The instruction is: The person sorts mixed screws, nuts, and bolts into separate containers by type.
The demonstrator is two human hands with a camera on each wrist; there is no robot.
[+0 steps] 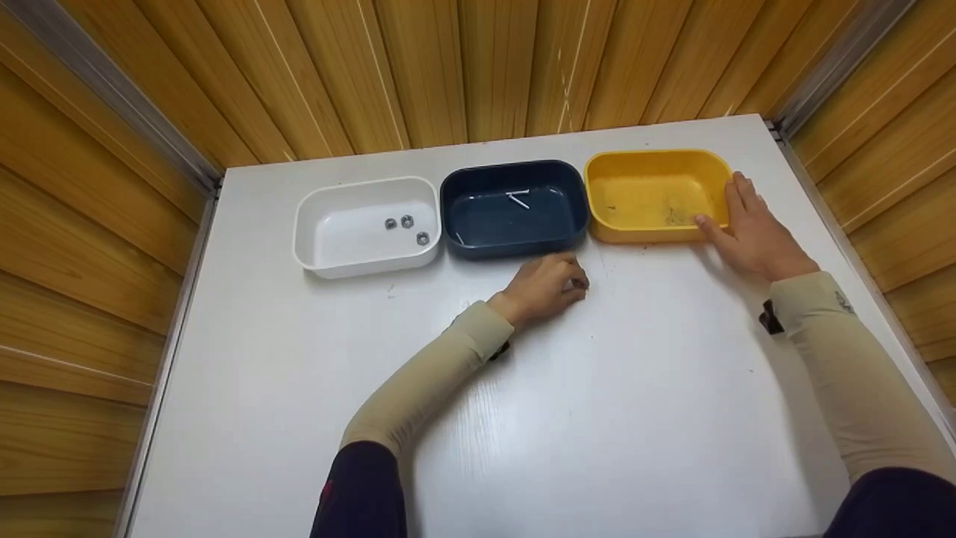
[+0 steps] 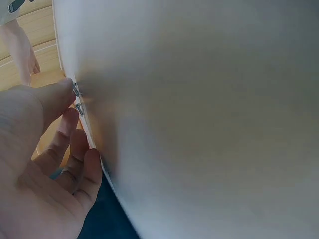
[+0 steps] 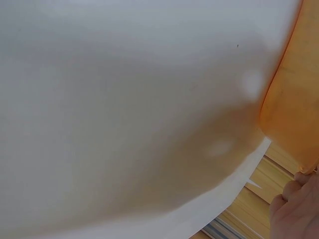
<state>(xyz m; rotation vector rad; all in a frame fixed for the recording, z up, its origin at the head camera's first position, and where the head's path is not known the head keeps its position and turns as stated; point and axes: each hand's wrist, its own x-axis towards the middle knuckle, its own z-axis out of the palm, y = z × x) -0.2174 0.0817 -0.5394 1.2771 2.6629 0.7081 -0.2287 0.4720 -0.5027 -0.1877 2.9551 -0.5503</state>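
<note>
My left hand [image 1: 544, 288] is low over the white table, just in front of the dark blue bin, fingers bent. Two small screws [image 2: 76, 90] show at the thumb and forefinger tips in the left wrist view; these tips stand apart, and no firm pinch shows. At the right, my right hand [image 1: 762, 233] grips the near corner of the yellow bin [image 1: 657, 237], thumb over the front rim and fingers along the right side. Dark specks lie on that bin's floor. Only part of this hand and bin shows in the right wrist view.
Left of the yellow bin stands the dark blue bin [image 1: 515, 245] with a few light screws [image 1: 519, 200]. The white bin [image 1: 358, 263], at the left of the row, holds three nuts [image 1: 407, 221]. Wood-look panels [image 1: 478, 75] enclose the white table [image 1: 597, 418] on three sides.
</note>
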